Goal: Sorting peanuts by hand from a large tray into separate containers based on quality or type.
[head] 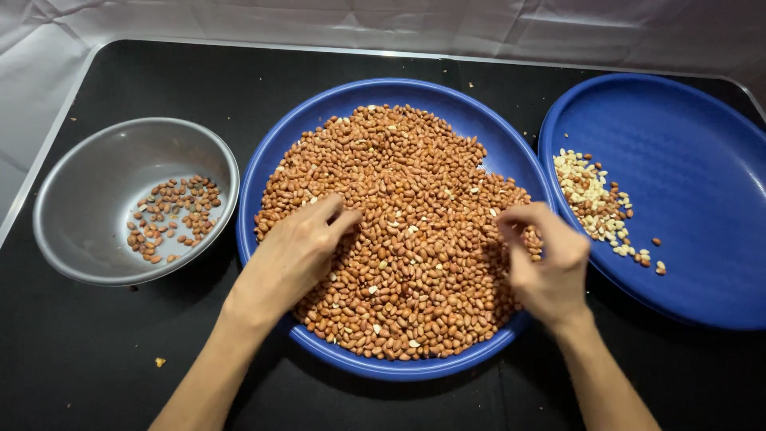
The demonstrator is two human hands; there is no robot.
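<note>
Head view, looking straight down: both hands are in the big blue plate [271, 172] at the centre of the black surface [88, 351], and that plate is heaped with red-brown peanuts [415, 199]. The left hand [295, 251] lies palm-down on the left side of the heap, fingers [331, 209] loosely together and curled a little, tips resting on the nuts; whether anything is caught beneath them, I cannot tell. The right hand [542, 255] sits at the right edge of the heap, its fingers bunched and bent inward, thumb meeting fingertips [511, 219] in a pinch just above the nuts. What sits inside that pinch is too small to make out.

Off to the left, apart from the plate, a round metal bowl [88, 199] holds a small scatter of red-brown peanuts [171, 217] on its right side. To the right, a second blue plate [686, 175] lies tilted with its rim overlapping the centre plate's edge, carrying a narrow strip of pale, skinless peanuts [594, 203] mixed with a few red ones along its left side. A few crumbs dot the surface, and a creased white cloth [383, 20] lines the back.
</note>
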